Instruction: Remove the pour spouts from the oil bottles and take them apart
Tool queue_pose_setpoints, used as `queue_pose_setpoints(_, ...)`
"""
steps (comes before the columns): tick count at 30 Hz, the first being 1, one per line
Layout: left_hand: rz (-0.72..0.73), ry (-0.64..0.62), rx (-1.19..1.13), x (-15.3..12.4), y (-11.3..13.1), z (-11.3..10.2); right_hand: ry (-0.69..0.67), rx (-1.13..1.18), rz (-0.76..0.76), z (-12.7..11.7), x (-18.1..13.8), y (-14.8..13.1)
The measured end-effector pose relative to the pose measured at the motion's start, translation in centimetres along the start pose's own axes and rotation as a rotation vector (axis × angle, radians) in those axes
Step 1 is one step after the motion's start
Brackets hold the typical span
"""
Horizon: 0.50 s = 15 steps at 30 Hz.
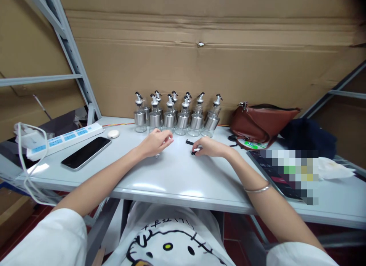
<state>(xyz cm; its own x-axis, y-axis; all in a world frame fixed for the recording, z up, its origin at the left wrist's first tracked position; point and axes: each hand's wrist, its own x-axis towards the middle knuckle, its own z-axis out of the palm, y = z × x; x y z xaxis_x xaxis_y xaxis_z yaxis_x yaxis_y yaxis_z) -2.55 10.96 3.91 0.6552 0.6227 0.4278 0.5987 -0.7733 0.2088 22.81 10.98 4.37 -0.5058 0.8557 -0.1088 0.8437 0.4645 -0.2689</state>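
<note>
Nearside of the bottle row (182,121), right hand (210,147) clamps small black-and-white part (197,149) in fingertip grip, presumably for control; left hand (156,142) grip, can't tell.

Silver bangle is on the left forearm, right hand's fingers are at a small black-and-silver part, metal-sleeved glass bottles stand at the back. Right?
Not quite: the silver bangle is on the right forearm, as the head view shows. The right hand, small black-and-silver part and metal-sleeved glass bottles are as you say.
</note>
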Motion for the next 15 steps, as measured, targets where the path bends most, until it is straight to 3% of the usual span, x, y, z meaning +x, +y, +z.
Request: queue_pose_setpoints(15,0.019,0.017,-0.037,-0.08,0.11,-0.09,0.047,0.075,-0.068,-0.08,-0.33,-0.93)
